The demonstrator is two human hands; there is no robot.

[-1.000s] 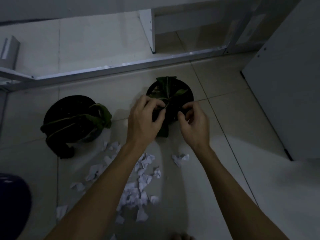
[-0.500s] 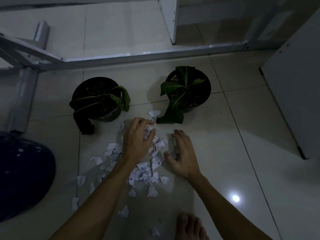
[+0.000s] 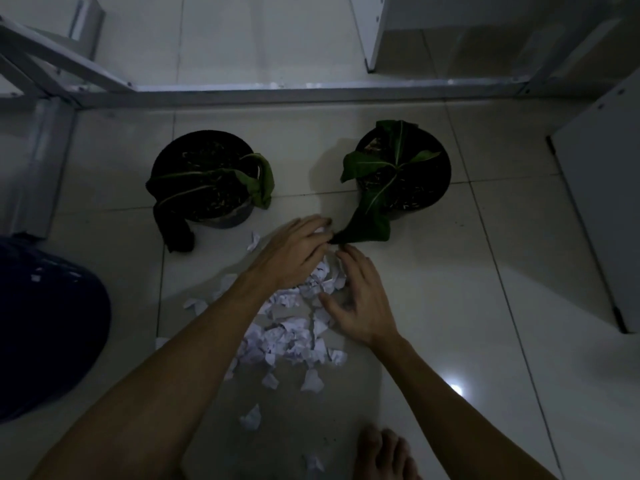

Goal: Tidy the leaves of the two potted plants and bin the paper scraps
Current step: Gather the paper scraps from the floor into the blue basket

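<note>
Two bare forearms reach forward from the near edge, over a toe-first foot on the tiled floor. Between them lies a heap of torn paper scraps, with loose bits strewn nearer and out to the left. The right hand sits palm-down at the right edge of the heap, fingers spread and curled a little, holding nothing that I can see. The left hand is cupped over the far end of the heap; whether it has gathered any paper under the palm cannot be told. Its fingertips lie right at the tip of a drooping leaf that spills from the right pot. A careless sweep here could catch that leaf and tear it or tug the pot over. Scooping too fast could also scatter small bits wider. Left of that stands the left pot, its limp leaves hanging over the rim to the floor. At the left edge sits a dark bin, well apart from the heap, so a loose handful may shed scraps on the way.
</note>
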